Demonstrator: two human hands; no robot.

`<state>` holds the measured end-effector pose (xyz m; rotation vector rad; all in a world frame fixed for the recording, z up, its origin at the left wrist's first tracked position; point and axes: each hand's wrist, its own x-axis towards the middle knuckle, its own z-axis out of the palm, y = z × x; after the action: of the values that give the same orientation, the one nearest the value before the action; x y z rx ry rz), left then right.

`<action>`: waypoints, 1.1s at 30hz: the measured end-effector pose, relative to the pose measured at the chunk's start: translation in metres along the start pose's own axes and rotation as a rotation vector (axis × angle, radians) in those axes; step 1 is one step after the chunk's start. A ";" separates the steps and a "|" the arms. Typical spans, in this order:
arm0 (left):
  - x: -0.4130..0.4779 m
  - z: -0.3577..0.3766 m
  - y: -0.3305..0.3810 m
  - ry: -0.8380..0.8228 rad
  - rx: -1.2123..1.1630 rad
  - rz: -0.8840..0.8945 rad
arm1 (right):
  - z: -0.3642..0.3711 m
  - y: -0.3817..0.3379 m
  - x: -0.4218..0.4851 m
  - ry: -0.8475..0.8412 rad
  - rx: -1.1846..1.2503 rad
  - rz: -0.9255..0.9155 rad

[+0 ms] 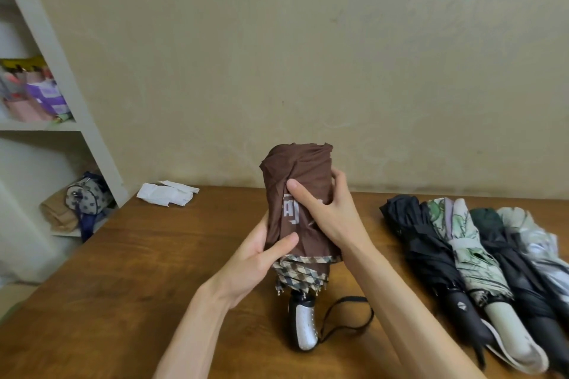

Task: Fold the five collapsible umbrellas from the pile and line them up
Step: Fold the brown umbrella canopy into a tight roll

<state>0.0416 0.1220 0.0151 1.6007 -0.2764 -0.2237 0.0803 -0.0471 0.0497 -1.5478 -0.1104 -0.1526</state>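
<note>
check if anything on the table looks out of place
Only the crumpled white paper at the table's far left corner stands out. The brown umbrella, gripped by left hand and right hand, has loosely bunched fabric.

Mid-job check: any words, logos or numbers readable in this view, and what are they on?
White blocky print on the brown umbrella, partly under the right hand's thumb: not readable as a word.
Small pale emblem on the black umbrella's handle: no letters legible.
Packages on the shelf: print too blurred to read.
No other text visible.
</note>
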 end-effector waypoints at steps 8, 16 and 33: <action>-0.003 0.000 0.005 -0.069 -0.088 -0.047 | -0.003 -0.007 0.002 0.006 0.029 0.035; 0.000 0.002 0.005 0.035 -0.030 0.065 | -0.008 -0.008 0.000 0.057 0.184 0.086; 0.006 0.078 -0.008 0.651 0.878 0.527 | -0.006 -0.009 -0.002 0.210 0.321 0.085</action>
<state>0.0236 0.0459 0.0039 2.2709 -0.2887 0.9327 0.0772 -0.0536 0.0582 -1.2060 0.0932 -0.2183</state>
